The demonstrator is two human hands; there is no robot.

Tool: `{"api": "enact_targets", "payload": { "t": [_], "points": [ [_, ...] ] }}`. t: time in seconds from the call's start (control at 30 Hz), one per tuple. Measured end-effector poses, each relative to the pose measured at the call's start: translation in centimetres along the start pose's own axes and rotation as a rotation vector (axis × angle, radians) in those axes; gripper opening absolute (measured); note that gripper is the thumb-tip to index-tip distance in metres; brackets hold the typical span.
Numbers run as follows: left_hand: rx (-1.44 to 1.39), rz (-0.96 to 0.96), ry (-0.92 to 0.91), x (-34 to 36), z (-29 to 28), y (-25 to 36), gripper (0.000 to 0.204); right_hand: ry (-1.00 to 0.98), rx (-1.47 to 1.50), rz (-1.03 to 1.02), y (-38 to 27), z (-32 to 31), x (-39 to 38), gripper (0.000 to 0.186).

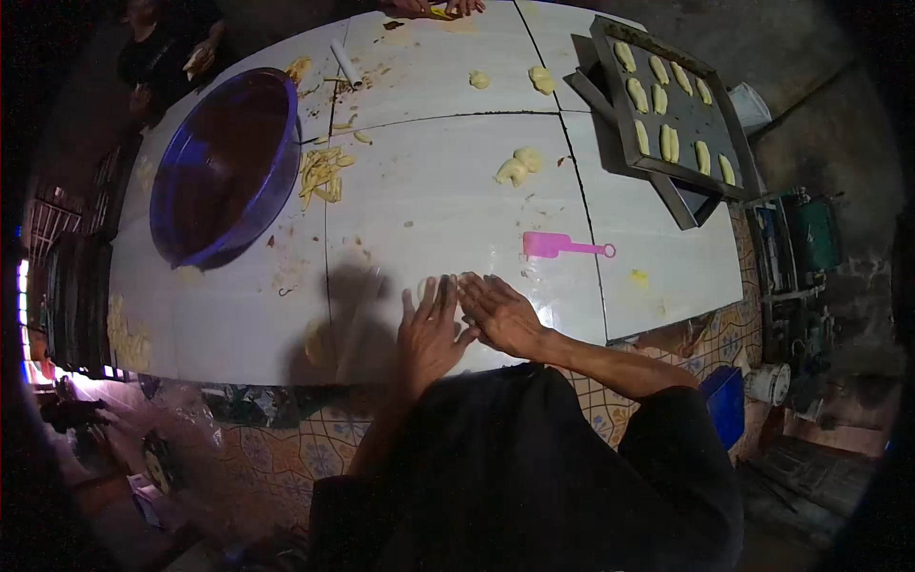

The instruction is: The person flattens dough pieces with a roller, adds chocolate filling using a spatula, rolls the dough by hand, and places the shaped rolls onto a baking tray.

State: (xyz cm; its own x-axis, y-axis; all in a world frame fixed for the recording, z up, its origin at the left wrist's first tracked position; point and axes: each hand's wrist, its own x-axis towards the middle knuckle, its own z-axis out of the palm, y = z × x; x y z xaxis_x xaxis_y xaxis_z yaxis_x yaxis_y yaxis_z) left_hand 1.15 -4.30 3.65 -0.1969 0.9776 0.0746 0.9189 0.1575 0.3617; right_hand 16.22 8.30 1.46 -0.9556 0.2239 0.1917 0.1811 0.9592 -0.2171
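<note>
Dim, unevenly lit, the room falls off into darkness at the rim of the view, and only the white tabletop (448, 200) in front of you is easy to read; its near edge ends above a patterned tiled wall that your dark-clothed torso partly covers. Largest on it is a blue plastic basin (226, 164) at the far left, its inside too dark to show any contents. At the far right a dark baking tray (679, 107) holds rows of pale shaped dough pieces and rests on a second tray that is mostly hidden beneath it. Your left hand (431, 334) and right hand (499, 312) lie side by side near the table's front edge, palms down, fingers stretched out flat and slightly apart, the thumbs nearly touching. Just a sliver of a pale dough piece (423, 284) shows beyond the fingertips of the left hand; the rest is covered, so you cannot judge its shape. A heap of dough strips (322, 173) lies beside the basin, a dough lump (516, 166) farther back, and a pink plastic scraper (562, 246) just beyond your right hand. Another person's hands are cut off at the top edge.
</note>
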Motion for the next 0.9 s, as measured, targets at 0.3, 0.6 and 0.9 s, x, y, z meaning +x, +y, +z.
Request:
{"api": "enact_targets", "payload": {
  "t": [0.3,0.6,0.9],
  "points": [
    [0.104,-0.529,0.452,-9.2,4.3,-10.1,0.054,0.007,0.171,0.089,1.3,-0.9,-0.6,0.052],
    [0.036,-0.156,0.249,-1.1,1.8,-2.1,0.046,0.321,0.19,0.039,3.5,1.3,0.8,0.036],
    [0.157,-0.085,0.271,-1.5,0.7,-2.3,0.06,0.229,0.166,0.129,2.3,-1.4,-0.5,0.037]
  ]
}}
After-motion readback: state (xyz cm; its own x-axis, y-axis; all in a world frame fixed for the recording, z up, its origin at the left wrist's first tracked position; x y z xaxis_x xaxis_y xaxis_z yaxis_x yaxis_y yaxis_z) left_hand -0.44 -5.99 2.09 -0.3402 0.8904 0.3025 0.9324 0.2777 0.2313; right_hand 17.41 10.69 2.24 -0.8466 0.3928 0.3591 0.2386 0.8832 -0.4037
